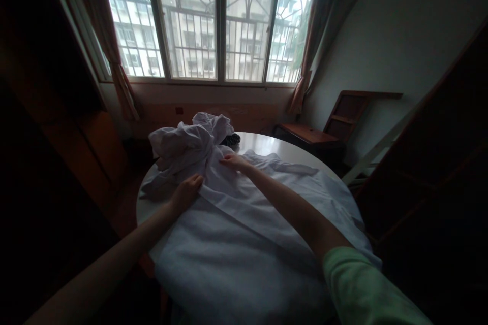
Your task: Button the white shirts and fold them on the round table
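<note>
A large white cloth (244, 244) is spread over a round table (263, 140) and hangs past its near edge. Its exact kind of garment or linen I cannot make out. My left hand (187, 190) is closed on a fold of it, left of the middle. Farther forward and to the right, my right hand (233, 162) pinches the same cloth. Beyond both hands, more white fabric (183, 144) lies bunched in a heap at the table's far left. A small dark patterned item (231, 139) shows partly behind that heap.
At the right, by the wall, stands a wooden chair (308, 133). Barred windows (219, 25) with tied curtains (124, 91) fill the far wall. An orange-brown cabinet (101, 144) stands on the left, and a dark wooden panel (423, 162) slants up on the right.
</note>
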{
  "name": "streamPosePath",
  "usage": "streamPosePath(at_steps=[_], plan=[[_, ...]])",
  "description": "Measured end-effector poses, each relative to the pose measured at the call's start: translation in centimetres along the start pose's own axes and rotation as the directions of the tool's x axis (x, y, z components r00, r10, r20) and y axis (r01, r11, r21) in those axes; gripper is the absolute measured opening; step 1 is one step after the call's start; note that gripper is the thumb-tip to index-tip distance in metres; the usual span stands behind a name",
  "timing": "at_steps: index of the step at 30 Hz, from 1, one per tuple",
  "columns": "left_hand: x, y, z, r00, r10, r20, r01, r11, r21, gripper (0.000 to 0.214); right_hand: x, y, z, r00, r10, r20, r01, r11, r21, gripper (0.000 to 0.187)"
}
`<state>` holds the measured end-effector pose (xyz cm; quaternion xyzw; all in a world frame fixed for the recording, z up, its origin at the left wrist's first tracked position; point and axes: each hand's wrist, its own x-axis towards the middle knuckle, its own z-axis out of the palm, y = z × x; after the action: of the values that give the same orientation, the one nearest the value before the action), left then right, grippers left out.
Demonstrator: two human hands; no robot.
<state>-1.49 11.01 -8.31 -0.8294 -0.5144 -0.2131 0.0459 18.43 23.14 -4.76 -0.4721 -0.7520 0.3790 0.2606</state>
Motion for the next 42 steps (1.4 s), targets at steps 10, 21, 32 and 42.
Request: streamPosePath(at_steps=[10, 21, 32, 42], plan=[[0.1, 0.4, -0.1, 0.999, 0.015, 0.038, -0.017, 0.998, 0.053, 0.012, -0.9, 0.0, -0.6, 0.952, 0.048, -0.301, -0.113, 0.973, -0.204, 0.016], [0.0, 0.1, 0.2, 0.999, -0.018, -0.05, 0.012, 0.995, -0.103, 0.017, -5.2, 1.7, -1.2, 0.985, 0.172, 0.005, -0.171, 0.973, 0.153, 0.031], [0.5, -0.2, 0.5, 0.992, 0.113, 0.047, -0.102, 0.977, -0.189, 0.042, -12.7, 5.1, -8.0, 0.92, 0.21, 0.33, -0.18, 0.976, -0.121, 0.046], [2.7, -0.6, -2.1, 0.928, -0.1, 0.358, 0.354, 0.529, -0.771, 0.049, -26.2, 6.2, -11.8, 0.964, 0.185, 0.191, -0.09, 0.904, -0.417, 0.034]])
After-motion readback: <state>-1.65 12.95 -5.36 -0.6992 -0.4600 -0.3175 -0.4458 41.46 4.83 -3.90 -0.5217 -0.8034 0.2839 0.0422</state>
